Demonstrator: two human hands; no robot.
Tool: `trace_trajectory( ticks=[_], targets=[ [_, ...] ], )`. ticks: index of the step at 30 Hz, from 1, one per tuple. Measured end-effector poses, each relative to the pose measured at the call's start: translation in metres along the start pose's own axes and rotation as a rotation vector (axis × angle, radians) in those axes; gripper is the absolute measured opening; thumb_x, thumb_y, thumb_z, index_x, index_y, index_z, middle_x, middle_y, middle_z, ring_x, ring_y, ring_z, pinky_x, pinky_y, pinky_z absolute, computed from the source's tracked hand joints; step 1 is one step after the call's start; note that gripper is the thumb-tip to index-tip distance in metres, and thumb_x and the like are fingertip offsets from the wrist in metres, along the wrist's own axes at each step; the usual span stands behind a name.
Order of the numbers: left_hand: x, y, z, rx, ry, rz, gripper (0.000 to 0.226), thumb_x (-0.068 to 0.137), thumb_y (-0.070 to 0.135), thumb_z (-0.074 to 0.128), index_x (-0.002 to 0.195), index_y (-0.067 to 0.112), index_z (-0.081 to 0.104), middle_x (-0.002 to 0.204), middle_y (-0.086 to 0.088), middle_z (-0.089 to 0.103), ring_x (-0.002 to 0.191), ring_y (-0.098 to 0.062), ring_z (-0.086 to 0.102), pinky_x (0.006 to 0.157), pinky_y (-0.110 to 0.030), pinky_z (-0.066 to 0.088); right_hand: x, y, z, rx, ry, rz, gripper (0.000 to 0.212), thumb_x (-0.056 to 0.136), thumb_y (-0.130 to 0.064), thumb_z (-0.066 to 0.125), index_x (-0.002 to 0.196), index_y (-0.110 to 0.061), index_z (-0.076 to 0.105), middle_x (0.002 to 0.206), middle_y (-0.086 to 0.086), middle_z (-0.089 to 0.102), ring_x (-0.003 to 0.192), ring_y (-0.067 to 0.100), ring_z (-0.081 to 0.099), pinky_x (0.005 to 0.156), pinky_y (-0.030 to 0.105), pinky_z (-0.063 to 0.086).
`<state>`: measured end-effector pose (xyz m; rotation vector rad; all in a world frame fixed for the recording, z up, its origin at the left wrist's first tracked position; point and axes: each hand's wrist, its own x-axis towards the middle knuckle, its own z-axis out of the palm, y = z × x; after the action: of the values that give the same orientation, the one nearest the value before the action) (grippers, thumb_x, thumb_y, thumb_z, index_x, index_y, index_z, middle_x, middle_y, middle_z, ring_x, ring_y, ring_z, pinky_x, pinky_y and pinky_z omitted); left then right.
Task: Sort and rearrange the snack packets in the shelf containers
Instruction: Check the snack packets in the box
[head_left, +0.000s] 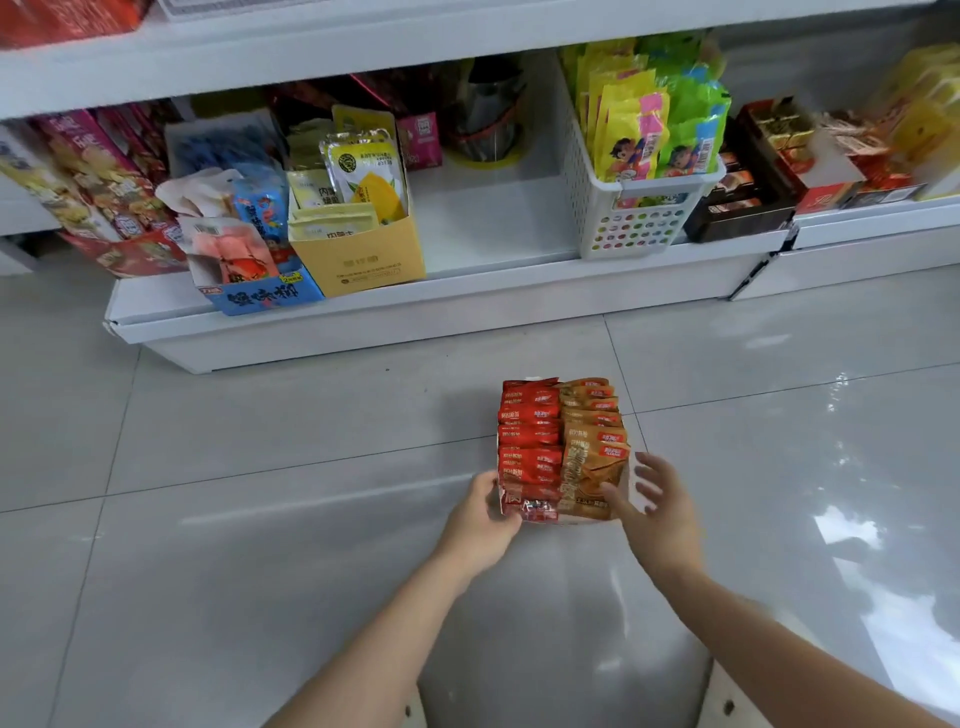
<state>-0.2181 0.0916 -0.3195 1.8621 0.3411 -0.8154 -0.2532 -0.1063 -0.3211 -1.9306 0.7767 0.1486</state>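
Observation:
A container full of snack packets stands on the tiled floor in front of the shelf, with a row of red packets (529, 441) on its left and a row of orange-brown packets (592, 441) on its right. My left hand (485, 525) grips the container's near left corner, fingers against the front red packet. My right hand (657, 512) is at the near right corner, fingers spread, thumb touching the front orange-brown packet. The container's own walls are mostly hidden by the packets.
The bottom shelf (467, 296) holds a yellow carton (358, 254) of packets, a blue carton (265, 296), a white perforated basket (639, 218) of yellow and green packets, and dark boxes (737, 202). A bare gap (488, 218) lies between carton and basket.

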Motion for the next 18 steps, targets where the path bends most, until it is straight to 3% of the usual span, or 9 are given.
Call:
trace_trajectory(
  ticks=[3,5,9,14,18],
  targets=[
    [-0.008,0.016,-0.010,0.055,0.080,0.032,0.044,0.094,0.022,0.063,0.134,0.025,0.046,0.138,0.006,0.052,0.120,-0.011,0.050,0.095,-0.025,0.041,-0.007,-0.012,0.011,-0.386,-0.015,-0.355,0.033,0.076,-0.026,0.082,0.105,-0.021,0.069,0.106,-0.006,0.060,0.092,0.018,0.061,0.077,0.033,0.050],
    [-0.012,0.020,-0.012,0.084,0.068,0.032,0.044,0.093,0.027,0.065,0.133,0.027,0.047,0.142,0.005,0.050,0.121,-0.012,0.050,0.088,-0.023,0.041,-0.007,-0.015,0.023,-0.525,-0.080,-0.486,0.027,0.073,-0.028,0.084,0.098,-0.024,0.074,0.103,-0.006,0.066,0.089,0.020,0.065,0.073,0.038,0.054],
    [-0.022,0.018,-0.015,0.138,0.050,-0.002,0.053,0.093,0.024,0.064,0.141,0.023,0.041,0.147,0.002,0.044,0.128,-0.017,0.047,0.093,-0.026,0.041,-0.008,-0.027,0.041,-0.623,-0.096,-0.524,0.025,0.082,-0.029,0.075,0.106,-0.024,0.072,0.104,-0.004,0.070,0.089,0.022,0.067,0.072,0.035,0.055],
    [-0.027,0.015,-0.023,0.184,0.062,-0.003,0.048,0.093,0.019,0.061,0.138,0.019,0.043,0.144,-0.001,0.047,0.125,-0.015,0.048,0.099,-0.026,0.039,0.001,-0.038,0.054,-0.830,-0.107,-0.600,0.018,0.090,-0.032,0.066,0.105,-0.022,0.065,0.103,-0.003,0.070,0.088,0.021,0.067,0.068,0.027,0.047],
    [-0.036,0.036,-0.036,0.216,0.077,0.028,0.054,0.091,0.016,0.061,0.142,0.017,0.041,0.149,-0.001,0.043,0.132,-0.019,0.045,0.105,-0.027,0.037,-0.003,-0.064,0.038,-0.864,-0.186,-0.660,0.024,0.094,-0.026,0.060,0.117,-0.021,0.065,0.113,-0.001,0.067,0.101,0.023,0.064,0.080,0.031,0.048]
  ],
)
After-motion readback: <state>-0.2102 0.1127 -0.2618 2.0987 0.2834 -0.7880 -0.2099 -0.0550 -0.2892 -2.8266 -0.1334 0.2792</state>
